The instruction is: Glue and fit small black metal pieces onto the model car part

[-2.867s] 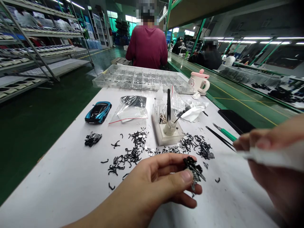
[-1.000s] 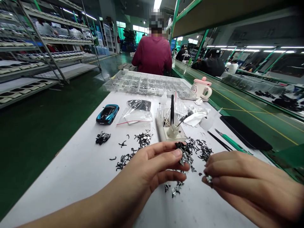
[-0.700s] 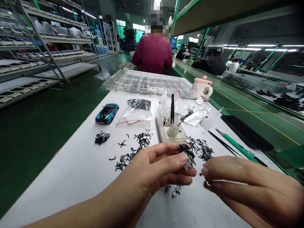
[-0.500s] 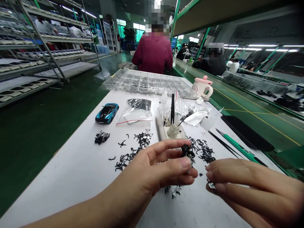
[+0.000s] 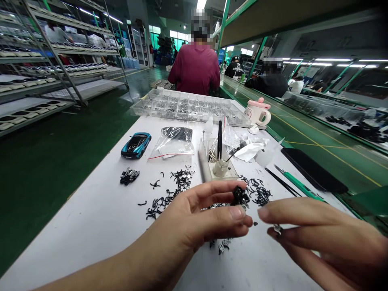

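Observation:
My left hand [image 5: 209, 216] pinches a small black model-car part [image 5: 241, 197] with silvery bits between thumb and fingers, above the table. To its right, my right hand [image 5: 315, 234] grips a tiny silvery piece [image 5: 277, 229] between its fingers, apart from the black part. Beneath and around my left hand lie loose curved black pieces [image 5: 163, 201] and small silvery pieces [image 5: 224, 244]. More curved black pieces [image 5: 261, 192] are scattered behind my hands. A similar black and silver assembly [image 5: 129, 176] rests at the left, near a blue toy car [image 5: 136, 145].
Behind the hands stands a holder [image 5: 206, 165] with tweezers and a small glass jar [image 5: 220, 167]. A green-handled knife [image 5: 303, 185], black tweezers [image 5: 281, 181] and a phone [image 5: 313, 169] lie right. Farther back are a compartment tray [image 5: 190, 117], a lidded mug [image 5: 257, 112] and a seated person [image 5: 195, 66].
My right hand's index finger has lifted and spread from the others, and the silvery piece has shifted slightly right and up. My left hand has barely moved; the black part is turned a little.

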{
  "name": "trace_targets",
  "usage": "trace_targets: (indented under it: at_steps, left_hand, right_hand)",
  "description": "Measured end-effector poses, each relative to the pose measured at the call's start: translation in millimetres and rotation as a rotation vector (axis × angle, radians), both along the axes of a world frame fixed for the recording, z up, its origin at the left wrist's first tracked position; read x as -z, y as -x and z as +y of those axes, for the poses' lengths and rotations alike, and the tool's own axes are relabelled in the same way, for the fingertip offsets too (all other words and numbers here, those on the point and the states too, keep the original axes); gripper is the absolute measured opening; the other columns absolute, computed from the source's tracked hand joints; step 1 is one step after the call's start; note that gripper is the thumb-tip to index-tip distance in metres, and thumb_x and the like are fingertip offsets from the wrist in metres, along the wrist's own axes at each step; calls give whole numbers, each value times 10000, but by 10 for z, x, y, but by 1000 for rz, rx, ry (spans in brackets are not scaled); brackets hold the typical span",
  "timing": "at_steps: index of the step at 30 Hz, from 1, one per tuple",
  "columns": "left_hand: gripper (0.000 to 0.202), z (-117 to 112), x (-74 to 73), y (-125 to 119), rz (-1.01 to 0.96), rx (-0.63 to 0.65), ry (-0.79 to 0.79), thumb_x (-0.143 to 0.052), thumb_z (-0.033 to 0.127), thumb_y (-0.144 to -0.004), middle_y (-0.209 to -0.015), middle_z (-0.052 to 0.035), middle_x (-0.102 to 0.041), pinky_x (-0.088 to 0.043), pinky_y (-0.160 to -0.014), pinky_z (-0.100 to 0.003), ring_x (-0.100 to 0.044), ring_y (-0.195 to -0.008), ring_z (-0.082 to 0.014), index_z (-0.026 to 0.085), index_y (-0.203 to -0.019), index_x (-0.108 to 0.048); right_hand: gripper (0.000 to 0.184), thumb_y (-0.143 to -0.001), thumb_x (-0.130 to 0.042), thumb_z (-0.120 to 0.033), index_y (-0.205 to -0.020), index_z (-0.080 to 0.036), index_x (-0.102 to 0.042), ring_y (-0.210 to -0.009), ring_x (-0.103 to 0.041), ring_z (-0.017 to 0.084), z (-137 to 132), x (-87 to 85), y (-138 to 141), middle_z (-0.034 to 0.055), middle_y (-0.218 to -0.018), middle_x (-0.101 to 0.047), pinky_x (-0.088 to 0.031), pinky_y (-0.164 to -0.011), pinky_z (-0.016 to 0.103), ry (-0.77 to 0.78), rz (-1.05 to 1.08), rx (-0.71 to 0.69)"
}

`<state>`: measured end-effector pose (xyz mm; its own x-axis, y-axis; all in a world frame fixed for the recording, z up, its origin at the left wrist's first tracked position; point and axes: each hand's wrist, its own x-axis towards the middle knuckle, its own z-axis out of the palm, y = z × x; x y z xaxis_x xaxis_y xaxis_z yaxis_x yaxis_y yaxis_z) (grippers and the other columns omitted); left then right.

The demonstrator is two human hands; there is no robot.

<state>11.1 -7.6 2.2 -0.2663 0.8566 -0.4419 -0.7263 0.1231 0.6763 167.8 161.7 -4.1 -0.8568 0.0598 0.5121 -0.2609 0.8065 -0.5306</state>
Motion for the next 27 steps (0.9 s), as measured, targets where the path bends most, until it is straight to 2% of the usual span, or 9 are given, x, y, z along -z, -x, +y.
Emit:
trace_targets:
  at_steps: [6, 9, 12, 14, 17, 20, 24, 27]
  left_hand:
    - [272, 5, -112, -36, 25, -53, 76, -872, 222, -786, -929, 8, -782, -570, -782, -187, -740, -829, -105, 253, -1048, -804]
    - [288, 11, -121, -29, 17, -61, 101, -882, 223, -774, -955, -1, -787, -581, -788, -191, -744, -823, -112, 246, -1051, -806]
    - [337, 19, -98, -13, -15, -61, 75, -920, 237, -722, -925, 2, -786, -590, -766, -180, -748, -798, -116, 243, -1041, -810]
    - [300, 26, -92, -13, -4, -72, 87, -896, 216, -755, -925, -9, -785, -594, -767, -180, -748, -797, -116, 231, -1042, -810]
    - [273, 31, -78, -26, 7, -76, 95, -869, 201, -788, -937, -17, -784, -592, -769, -181, -746, -798, -113, 224, -1053, -807]
    - [350, 19, -39, -36, -22, -58, 50, -918, 245, -727, -909, 0, -779, -585, -754, -175, -744, -793, -115, 246, -1060, -807]
    - [317, -6, -5, -25, 7, -32, 9, -904, 255, -750, -933, -9, -783, -574, -764, -184, -746, -828, -120, 255, -1052, -810]
    - [288, -12, -17, -5, 18, 21, -63, -906, 266, -754, -982, 11, -790, -569, -782, -173, -757, -871, -119, 286, -1027, -815]
  right_hand:
    - [347, -853, -804, -519, -1089, -273, -743, -912, -733, 302, -56, -41, 103, 72, -879, -725, -671, -738, 371, 99, 10, 83]
    - [245, -874, -817, -387, -1067, -281, -711, -791, -748, 218, -55, -37, 72, 24, -840, -727, -668, -684, 256, 222, 65, 121]
    - [235, -854, -838, -269, -1034, -298, -689, -713, -743, 123, -74, -26, 61, -49, -825, -727, -631, -689, 115, 369, 124, 127]
    - [238, -831, -853, -243, -1007, -294, -703, -704, -743, 111, -86, -25, 67, -64, -822, -731, -623, -694, 97, 405, 134, 121]
    - [173, -839, -844, -224, -950, -284, -726, -714, -739, 113, -81, -40, 84, -65, -801, -741, -616, -685, 102, 366, 120, 106]
    - [144, -883, -786, -168, -947, -285, -734, -770, -733, 112, -50, -76, 100, -62, -828, -754, -607, -725, 119, 312, 91, 33]
    - [264, -886, -720, -59, -1061, -253, -751, -829, -726, 108, -18, -112, 90, -31, -914, -756, -596, -771, 106, 220, 41, -103]
    - [379, -895, -718, -53, -1188, -293, -700, -857, -732, 88, -27, -78, 54, -50, -965, -754, -575, -816, 70, 229, -24, -119]
